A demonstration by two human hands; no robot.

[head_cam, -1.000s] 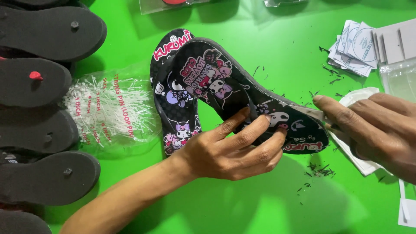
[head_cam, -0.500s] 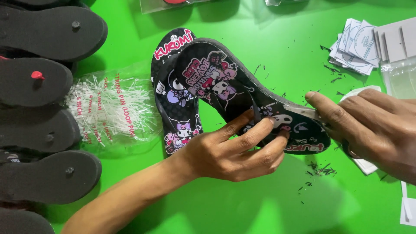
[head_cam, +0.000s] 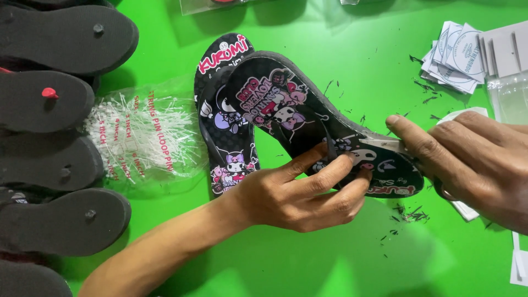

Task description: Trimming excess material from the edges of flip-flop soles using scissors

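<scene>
— Changes since the earlier frame? Then work down from the largest item.

— Little has shifted: the upper printed flip-flop sole (head_cam: 308, 118) has stayed on the green worktop (head_cam: 341, 258), and both hands remain on its heel end. That sole is my landmark; it lies tilted across a second printed sole (head_cam: 223, 137), overlapping it. Left of the landmark, well apart, a column of plain black soles (head_cam: 52, 126) lies underside up. Between that column and the landmark sits a clear bag of white loop pins (head_cam: 140, 135), touching the second sole's edge.

— The hands?

— Left hand (head_cam: 300, 192) is closed on the landmark's near edge, fingers on top. Right hand (head_cam: 473, 165) is closed around a thin pale blade-like tool (head_cam: 385, 144) pressed to the landmark's far edge; its kind I cannot tell. Black shavings (head_cam: 410, 212) lie just beside the heel. Round paper labels (head_cam: 456, 55) sit beyond it, apart.
</scene>
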